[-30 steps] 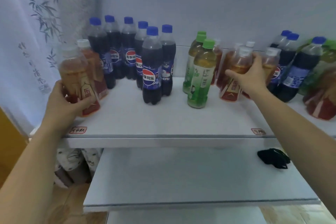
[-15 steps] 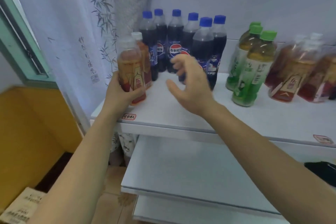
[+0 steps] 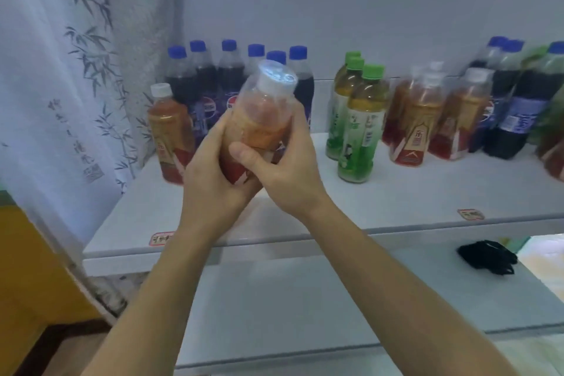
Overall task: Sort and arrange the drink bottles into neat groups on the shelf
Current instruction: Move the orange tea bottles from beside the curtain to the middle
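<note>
Held bottle: an amber tea bottle [image 3: 259,128] with a white cap, tilted toward me, lifted above the shelf [image 3: 396,201] front.
My left hand [image 3: 210,183]: fingers curled round the bottle's lower body from the left.
My right hand [image 3: 283,174]: thumb across the label, fingers wrapped behind; both hands grip it together.
Just left of my hands: one matching tea bottle [image 3: 171,134] standing alone.
Behind my hands: six blue-capped cola bottles [image 3: 213,82], already grouped; "Pepsi" logos partly legible.
Right of my hands: three green-capped tea bottles [image 3: 360,125] clustered; label writing too blurred to read.
Further right: more amber tea bottles [image 3: 418,122], then a mixed cluster [image 3: 512,101] of cola and others.
Progress: I judge roughly half; cola and green groups formed, tea split, far right unsorted.
Shelf-edge stickers [image 3: 471,214]: illegible.
</note>
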Demonstrator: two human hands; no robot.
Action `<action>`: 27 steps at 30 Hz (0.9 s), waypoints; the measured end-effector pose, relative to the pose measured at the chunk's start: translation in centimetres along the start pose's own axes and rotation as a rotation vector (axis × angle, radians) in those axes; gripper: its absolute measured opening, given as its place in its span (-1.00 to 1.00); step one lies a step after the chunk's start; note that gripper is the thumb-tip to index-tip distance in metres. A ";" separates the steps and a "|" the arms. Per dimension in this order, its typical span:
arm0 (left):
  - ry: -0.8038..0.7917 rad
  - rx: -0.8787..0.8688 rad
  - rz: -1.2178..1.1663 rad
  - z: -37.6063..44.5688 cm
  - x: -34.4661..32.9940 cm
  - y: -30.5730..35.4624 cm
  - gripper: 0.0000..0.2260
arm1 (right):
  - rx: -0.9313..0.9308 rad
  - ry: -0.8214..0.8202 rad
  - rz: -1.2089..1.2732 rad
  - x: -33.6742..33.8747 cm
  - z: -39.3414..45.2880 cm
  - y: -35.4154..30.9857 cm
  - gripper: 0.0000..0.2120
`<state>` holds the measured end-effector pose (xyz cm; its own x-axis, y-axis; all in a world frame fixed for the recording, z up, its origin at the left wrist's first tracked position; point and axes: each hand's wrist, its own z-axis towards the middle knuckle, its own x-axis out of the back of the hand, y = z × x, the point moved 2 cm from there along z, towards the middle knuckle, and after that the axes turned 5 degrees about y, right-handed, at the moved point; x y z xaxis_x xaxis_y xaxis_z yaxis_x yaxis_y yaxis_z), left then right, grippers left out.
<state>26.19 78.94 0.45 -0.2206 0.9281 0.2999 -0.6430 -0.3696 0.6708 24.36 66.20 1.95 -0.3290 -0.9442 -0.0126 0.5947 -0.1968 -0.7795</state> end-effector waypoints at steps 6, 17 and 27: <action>-0.306 -0.064 -0.098 -1.8 -11.9 5.2 -0.27 | -0.016 0.393 -0.031 15.2 -0.5 -1.1 -0.36; -0.435 0.093 0.074 -2.3 -31.9 7.8 -0.43 | -0.142 0.396 -0.550 30.7 3.8 4.6 -0.13; -0.349 0.174 0.411 -2.2 -33.0 7.8 -0.35 | -0.111 0.234 -0.466 33.3 4.8 8.3 -0.16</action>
<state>26.85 45.56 -5.67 -0.1523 0.6476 0.7466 -0.4184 -0.7266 0.5449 21.88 31.88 -1.95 -0.7021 -0.6767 0.2215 0.2697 -0.5406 -0.7969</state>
